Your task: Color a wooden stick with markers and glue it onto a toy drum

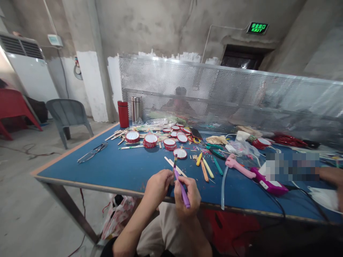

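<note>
While left hand (160,184) pinches banded craft stick (175,161) between fingers above table's (125,171) near edge, right hand's (190,196) fingers grip purple marker (184,195), tip at stick. Judged part-coloured: upper bands done, lower end hidden; pale sticks (182,172) on table seem uncoloured.

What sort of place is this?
Probably a small craft workshop: a blue worktable strewn with wooden sticks and round red-sided pieces, a purple marker in the right hand, and a lit EXIT sign on a rough wall.
</note>
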Demonstrator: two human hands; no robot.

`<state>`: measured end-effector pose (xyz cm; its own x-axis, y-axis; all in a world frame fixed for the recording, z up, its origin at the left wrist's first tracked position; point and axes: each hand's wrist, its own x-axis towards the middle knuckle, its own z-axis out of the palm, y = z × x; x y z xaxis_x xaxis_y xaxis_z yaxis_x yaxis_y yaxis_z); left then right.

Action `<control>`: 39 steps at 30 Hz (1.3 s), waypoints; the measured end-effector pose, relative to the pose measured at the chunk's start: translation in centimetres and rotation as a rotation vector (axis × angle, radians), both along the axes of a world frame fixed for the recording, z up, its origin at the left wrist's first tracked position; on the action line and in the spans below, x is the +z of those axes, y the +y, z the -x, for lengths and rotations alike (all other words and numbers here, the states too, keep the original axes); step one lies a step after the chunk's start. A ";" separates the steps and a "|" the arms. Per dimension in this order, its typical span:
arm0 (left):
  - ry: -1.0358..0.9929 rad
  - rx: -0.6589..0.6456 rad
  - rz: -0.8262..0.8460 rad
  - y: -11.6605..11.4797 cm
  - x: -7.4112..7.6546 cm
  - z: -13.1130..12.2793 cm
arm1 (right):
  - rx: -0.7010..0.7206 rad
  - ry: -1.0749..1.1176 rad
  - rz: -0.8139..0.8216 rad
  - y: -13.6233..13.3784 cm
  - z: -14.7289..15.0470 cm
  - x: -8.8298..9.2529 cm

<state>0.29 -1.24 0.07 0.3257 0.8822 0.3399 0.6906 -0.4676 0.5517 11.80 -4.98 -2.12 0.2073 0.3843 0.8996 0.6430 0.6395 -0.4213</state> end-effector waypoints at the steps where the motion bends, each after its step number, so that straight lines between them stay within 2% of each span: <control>1: 0.000 -0.002 0.001 0.0 0.0 0.0 | 0.003 -0.001 0.000 0.0 0.0 0.0; 39: 0.008 0.000 -0.015 0.0 0.0 -0.1 | 0.007 0.027 0.004 0.1 -0.1 -0.5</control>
<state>0.34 -1.29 0.11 0.3280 0.8772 0.3506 0.6951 -0.4754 0.5393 11.86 -4.85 -2.59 0.2292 0.3890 0.8923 0.6268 0.6424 -0.4411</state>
